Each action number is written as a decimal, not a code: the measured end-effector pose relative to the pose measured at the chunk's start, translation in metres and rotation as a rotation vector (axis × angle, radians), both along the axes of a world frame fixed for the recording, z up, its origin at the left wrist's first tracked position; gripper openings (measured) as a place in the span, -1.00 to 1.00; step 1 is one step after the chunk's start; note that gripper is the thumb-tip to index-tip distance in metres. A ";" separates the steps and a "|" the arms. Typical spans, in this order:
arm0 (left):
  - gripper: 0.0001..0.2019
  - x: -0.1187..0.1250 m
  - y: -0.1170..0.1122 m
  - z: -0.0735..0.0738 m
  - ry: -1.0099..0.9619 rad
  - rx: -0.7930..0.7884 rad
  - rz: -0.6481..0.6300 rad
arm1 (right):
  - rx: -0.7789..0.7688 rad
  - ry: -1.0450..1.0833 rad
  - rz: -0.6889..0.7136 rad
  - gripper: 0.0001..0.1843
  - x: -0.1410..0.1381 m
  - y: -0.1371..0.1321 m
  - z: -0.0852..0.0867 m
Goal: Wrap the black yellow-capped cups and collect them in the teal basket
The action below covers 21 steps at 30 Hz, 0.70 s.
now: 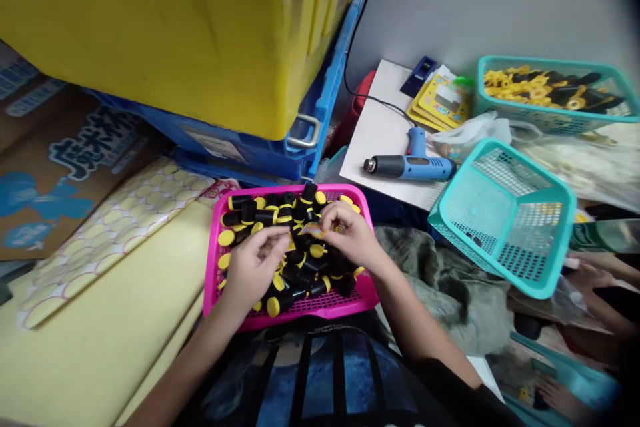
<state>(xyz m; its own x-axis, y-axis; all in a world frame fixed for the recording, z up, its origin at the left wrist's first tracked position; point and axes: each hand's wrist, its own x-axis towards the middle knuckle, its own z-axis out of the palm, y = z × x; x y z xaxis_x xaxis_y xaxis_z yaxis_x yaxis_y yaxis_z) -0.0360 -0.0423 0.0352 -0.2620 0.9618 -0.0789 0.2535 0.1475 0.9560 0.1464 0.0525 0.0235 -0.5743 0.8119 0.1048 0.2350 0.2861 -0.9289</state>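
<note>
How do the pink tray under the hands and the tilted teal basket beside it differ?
The pink plastic tray lies flat, while the teal mesh basket leans tilted. The pink tray holds a heap of black-and-yellow caps; the teal basket shows no such heap. The pink tray looks shallower than the teal basket. Both are rectangular, with perforated plastic walls.

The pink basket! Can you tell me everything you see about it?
The pink tray is a shallow, bright pink, plastic-looking basket with a mesh bottom and solid rim. It lies flat in front of the person, heaped with black pieces with yellow ends. The left hand and right hand are over it.
</note>
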 end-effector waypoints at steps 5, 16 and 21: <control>-0.59 0.026 0.005 0.009 -0.644 -0.209 0.023 | 0.254 0.091 0.075 -0.68 0.006 -0.016 0.003; -0.66 0.020 -0.004 0.008 -0.401 -0.142 0.214 | -0.574 0.170 -0.078 -0.42 -0.020 -0.038 -0.010; -0.39 0.008 -0.014 0.008 -0.411 -0.216 0.097 | -0.413 0.068 0.033 -0.58 -0.023 -0.044 -0.012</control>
<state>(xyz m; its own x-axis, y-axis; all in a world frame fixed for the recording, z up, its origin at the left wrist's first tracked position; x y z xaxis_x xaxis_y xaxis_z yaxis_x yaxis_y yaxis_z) -0.0281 -0.0559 0.0430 -0.2546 0.8847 -0.3904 -0.1640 0.3583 0.9191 0.1238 0.0089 0.0120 -0.6036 0.7749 -0.1876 0.1664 -0.1077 -0.9802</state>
